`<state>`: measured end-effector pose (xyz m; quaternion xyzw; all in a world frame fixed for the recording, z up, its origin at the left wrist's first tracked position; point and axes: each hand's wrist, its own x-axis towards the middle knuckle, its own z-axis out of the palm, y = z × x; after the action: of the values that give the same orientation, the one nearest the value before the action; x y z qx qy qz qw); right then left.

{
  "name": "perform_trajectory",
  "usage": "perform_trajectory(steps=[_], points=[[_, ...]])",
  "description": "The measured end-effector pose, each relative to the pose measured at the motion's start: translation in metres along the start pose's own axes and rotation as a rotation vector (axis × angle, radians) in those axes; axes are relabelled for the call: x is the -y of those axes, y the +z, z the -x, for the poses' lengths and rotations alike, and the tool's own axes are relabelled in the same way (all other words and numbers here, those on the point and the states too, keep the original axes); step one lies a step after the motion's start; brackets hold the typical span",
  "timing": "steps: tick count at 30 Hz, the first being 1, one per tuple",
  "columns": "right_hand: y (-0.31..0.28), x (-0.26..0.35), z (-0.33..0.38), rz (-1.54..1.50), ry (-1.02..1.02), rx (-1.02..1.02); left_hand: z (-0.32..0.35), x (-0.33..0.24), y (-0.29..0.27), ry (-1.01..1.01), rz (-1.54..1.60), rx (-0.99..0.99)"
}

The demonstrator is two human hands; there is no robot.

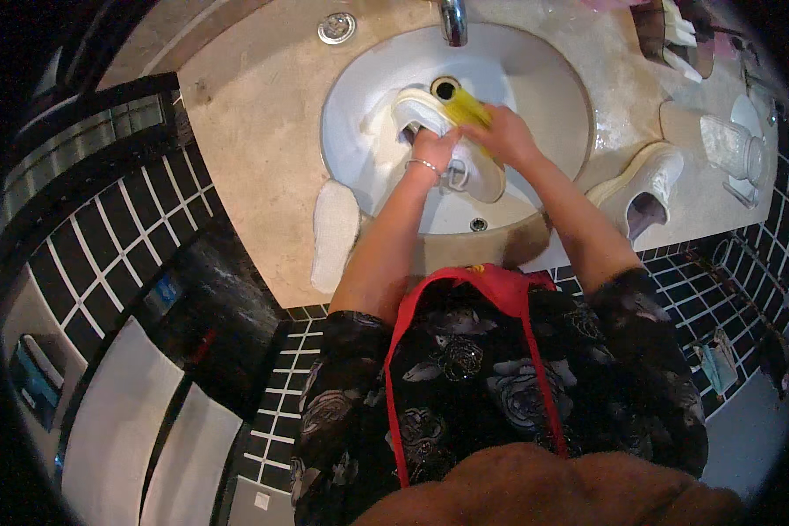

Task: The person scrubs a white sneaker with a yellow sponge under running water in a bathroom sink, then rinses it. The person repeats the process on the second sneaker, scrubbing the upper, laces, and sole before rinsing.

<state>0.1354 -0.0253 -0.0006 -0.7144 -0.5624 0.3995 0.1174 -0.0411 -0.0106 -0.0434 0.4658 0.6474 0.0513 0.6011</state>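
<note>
A white shoe (422,112) lies in the white oval sink basin (535,88), its toe pointing toward the drain. My left hand (434,145), with a thin bracelet at the wrist, grips the shoe at its opening. My right hand (504,133) holds a yellow brush (466,107) against the top of the shoe. Foam or water whitens the basin to the left of the shoe.
A second white shoe (647,188) rests on the beige counter at right. A white insole (333,235) lies on the counter's left front. The faucet (452,19) stands at the back, a clear glass mug (735,147) at far right. Black tiles cover the floor.
</note>
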Motion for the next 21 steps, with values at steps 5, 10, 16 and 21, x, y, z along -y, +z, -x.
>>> perform_trajectory(steps=[5, 10, 16, 21], points=[[-0.008, -0.005, 0.007, -0.113, 0.074, 0.106, -0.010, 0.019, -0.005, 0.115, 0.350, 0.145], [0.028, 0.048, -0.074, -0.248, -0.126, 0.065, -0.007, 0.026, -0.010, 0.170, 0.223, 0.125], [-0.002, -0.005, 0.010, -0.149, -0.077, 0.119, -0.006, 0.020, -0.012, 0.102, 0.250, 0.168], [0.003, 0.003, 0.009, 0.016, 0.041, 0.066, -0.018, 0.033, -0.003, 0.135, 0.200, 0.184]])
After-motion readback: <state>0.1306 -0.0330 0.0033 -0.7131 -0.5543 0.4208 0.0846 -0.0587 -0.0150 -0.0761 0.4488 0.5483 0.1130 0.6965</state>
